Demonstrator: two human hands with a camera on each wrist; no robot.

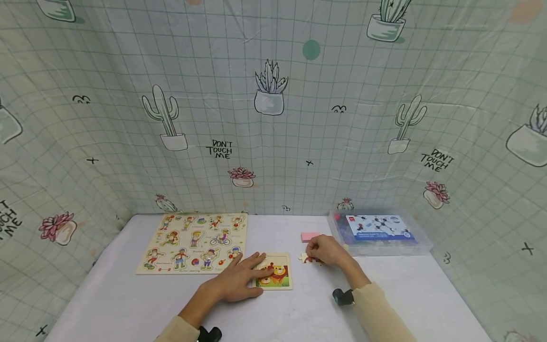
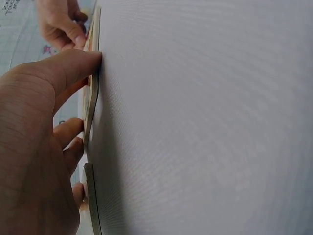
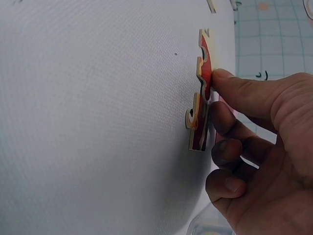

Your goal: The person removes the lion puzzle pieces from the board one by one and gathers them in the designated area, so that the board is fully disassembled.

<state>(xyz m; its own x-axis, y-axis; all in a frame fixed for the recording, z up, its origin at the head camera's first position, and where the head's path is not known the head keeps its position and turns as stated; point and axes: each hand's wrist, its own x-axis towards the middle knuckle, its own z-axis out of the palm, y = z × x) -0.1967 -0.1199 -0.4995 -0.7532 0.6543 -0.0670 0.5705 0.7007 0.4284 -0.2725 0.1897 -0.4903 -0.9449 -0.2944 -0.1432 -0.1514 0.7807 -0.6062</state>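
My left hand [image 1: 237, 280] lies with spread fingers across the left side of a small wooden jigsaw tray [image 1: 291, 270], which shows a cartoon animal picture. In the left wrist view, the thumb [image 2: 80, 63] presses on the tray's edge. Right of the tray, my right hand [image 1: 326, 251] reaches down to loose jigsaw pieces [image 1: 304, 257] on the table. From the right wrist, its thumb and index finger pinch at a red puzzle piece [image 3: 207, 73]; another dark red piece [image 3: 198, 129] lies against it. The palm hides part of the pieces in the head view.
A large wooden peg board [image 1: 192, 232] with sports figures lies at the left, its near right corner beside my left hand. Behind my right hand sits a pink block [image 1: 309, 236]. A clear plastic case [image 1: 420, 244] with a blue-and-white label stands at the back right.
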